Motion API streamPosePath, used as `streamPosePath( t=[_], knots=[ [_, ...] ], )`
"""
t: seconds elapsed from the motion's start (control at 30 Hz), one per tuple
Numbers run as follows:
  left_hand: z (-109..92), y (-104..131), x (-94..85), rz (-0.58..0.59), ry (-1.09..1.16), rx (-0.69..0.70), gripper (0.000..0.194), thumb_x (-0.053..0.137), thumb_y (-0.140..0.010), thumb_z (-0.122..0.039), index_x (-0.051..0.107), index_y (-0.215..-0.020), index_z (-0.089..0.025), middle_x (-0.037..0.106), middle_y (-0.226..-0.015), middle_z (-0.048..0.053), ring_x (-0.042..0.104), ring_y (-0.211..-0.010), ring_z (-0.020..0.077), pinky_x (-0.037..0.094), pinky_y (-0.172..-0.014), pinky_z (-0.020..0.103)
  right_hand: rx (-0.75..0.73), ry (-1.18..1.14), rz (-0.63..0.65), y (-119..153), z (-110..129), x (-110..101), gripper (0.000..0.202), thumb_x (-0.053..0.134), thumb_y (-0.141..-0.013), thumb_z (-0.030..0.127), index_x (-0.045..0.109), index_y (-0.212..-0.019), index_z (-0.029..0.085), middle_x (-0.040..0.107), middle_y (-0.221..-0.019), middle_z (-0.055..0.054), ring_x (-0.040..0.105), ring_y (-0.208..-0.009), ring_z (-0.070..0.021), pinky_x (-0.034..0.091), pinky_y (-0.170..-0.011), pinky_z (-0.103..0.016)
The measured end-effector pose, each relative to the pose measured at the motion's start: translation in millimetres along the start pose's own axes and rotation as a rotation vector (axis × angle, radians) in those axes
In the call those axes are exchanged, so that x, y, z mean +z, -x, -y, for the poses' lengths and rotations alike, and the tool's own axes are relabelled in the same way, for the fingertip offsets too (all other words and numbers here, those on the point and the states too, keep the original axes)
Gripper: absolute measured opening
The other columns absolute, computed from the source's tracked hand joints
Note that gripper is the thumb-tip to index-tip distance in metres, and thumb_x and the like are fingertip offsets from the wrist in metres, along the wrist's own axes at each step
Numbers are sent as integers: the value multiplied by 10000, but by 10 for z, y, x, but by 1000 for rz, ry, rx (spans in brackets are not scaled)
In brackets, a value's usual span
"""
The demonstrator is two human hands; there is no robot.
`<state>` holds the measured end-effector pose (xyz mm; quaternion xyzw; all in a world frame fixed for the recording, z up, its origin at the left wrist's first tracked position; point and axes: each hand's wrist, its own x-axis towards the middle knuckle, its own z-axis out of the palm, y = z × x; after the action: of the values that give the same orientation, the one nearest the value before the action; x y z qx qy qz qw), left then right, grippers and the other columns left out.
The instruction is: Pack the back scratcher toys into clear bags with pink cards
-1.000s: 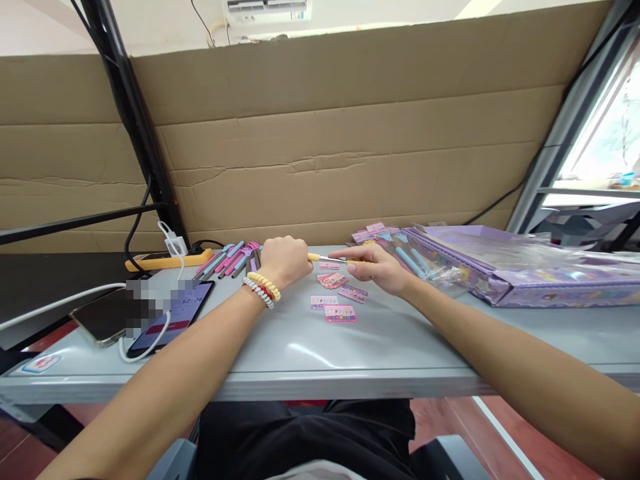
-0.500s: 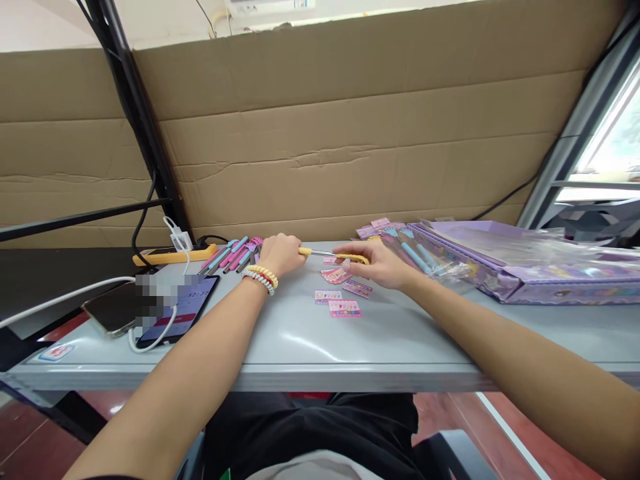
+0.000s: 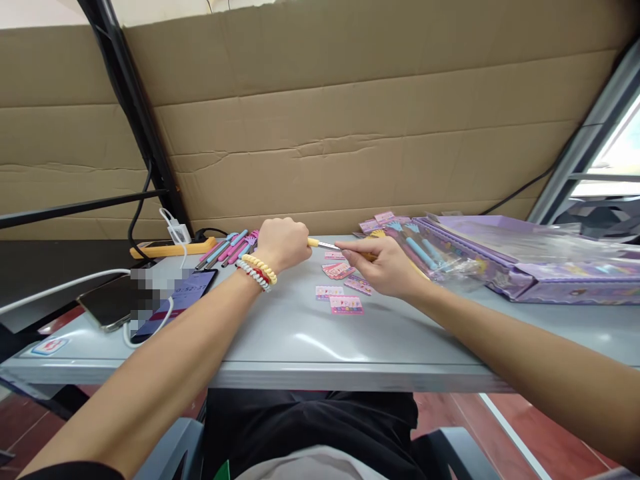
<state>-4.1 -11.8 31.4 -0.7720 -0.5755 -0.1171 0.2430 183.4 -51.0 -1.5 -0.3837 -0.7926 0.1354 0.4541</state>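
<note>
A yellow telescopic back scratcher point(image 3: 326, 245) with a thin metal rod spans the gap between my two hands above the grey table. My left hand point(image 3: 283, 244) is closed in a fist round its left yellow end. My right hand point(image 3: 386, 265) pinches it farther right, thumb and fingers on the rod and yellow part; a yellow length shows past the palm. The gripped ends are largely hidden by my fingers. Below and between my hands lie several small pink printed cards point(image 3: 346, 305), some overlapping.
Pink and blue back scratchers point(image 3: 227, 249) lie left of my left hand. Blue-handled ones point(image 3: 423, 248) sit in clear plastic beside a purple box point(image 3: 575, 287). A phone point(image 3: 107, 301), a tablet point(image 3: 175, 307), white cables and a yellow power strip point(image 3: 173, 249) are at left. Cardboard point(image 3: 350, 133) stands behind.
My right hand has turned and shifted its hold on the yellow back scratcher, its fingers now reaching over the rod. My left hand keeps its grip. The view has tilted slightly.
</note>
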Motion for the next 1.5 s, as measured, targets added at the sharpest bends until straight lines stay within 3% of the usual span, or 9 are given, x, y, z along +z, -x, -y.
streamPosePath(
  t=[0.27,0.47,0.6,0.73,0.83,0.93,1.03,1.27,1.5],
  knots=[
    [-112,64,-56,10,29,-27,315,472,-744,-316,704,-888,-161,660,-851,147,626,-846,295,405,-700,353,21,-13,22,-11,1,-26,366,505,-806,326,725,-1013,119,518,-533,-14,346,-467,-83,244,-437,-254],
    [-141,46,121,60,45,37,313,441,-754,-315,705,-846,-175,673,-814,136,634,-802,273,418,-667,341,47,-15,139,-64,-249,-55,360,546,-764,324,710,-1022,134,609,-617,-27,432,-507,-101,316,-457,-244],
    [-90,4,216,15,127,53,284,462,-746,-356,688,-843,-216,686,-811,90,634,-795,255,425,-653,325,90,-68,109,-123,-340,-90,288,599,-715,293,700,-933,134,640,-679,-35,503,-561,-114,380,-510,-248],
    [-9,-28,229,-22,206,17,312,439,-787,-433,666,-835,-226,690,-818,65,631,-799,233,421,-648,302,206,-365,91,-158,-346,-175,273,630,-665,252,622,-911,132,655,-709,-48,412,-419,-70,309,-402,-239],
    [24,-40,243,36,259,-2,462,368,-816,-570,649,-792,-204,682,-809,82,630,-763,235,404,-614,294,226,-663,161,-159,-322,-251,369,637,-614,246,580,-962,137,666,-815,-80,492,-466,-108,321,-385,-248],
    [4,-35,264,64,348,46,528,315,-828,-625,622,-804,-196,670,-800,83,621,-723,220,374,-569,280,212,-786,168,-150,-307,-281,485,650,-605,244,559,-1072,150,656,-903,-83,547,-543,-133,341,-389,-246],
    [-66,-9,263,61,432,147,469,338,-842,-594,592,-844,-200,657,-768,61,603,-679,194,355,-546,268,210,-725,176,-138,-331,-243,523,677,-656,251,551,-1156,161,657,-903,-71,551,-562,-121,355,-401,-233],
    [-190,54,220,85,527,358,248,393,-851,-391,581,-845,-229,659,-807,15,585,-688,160,378,-606,253,69,-473,433,-113,-404,-112,424,539,-847,428,621,-1168,163,664,-836,-69,569,-593,-114,406,-420,-213],
    [-90,6,293,78,476,217,253,438,-819,-424,569,-849,-210,650,-814,31,582,-720,177,371,-596,271,110,-451,241,-119,-355,-137,399,578,-820,445,645,-1084,153,677,-834,-79,564,-571,-118,411,-422,-228]
  ],
)
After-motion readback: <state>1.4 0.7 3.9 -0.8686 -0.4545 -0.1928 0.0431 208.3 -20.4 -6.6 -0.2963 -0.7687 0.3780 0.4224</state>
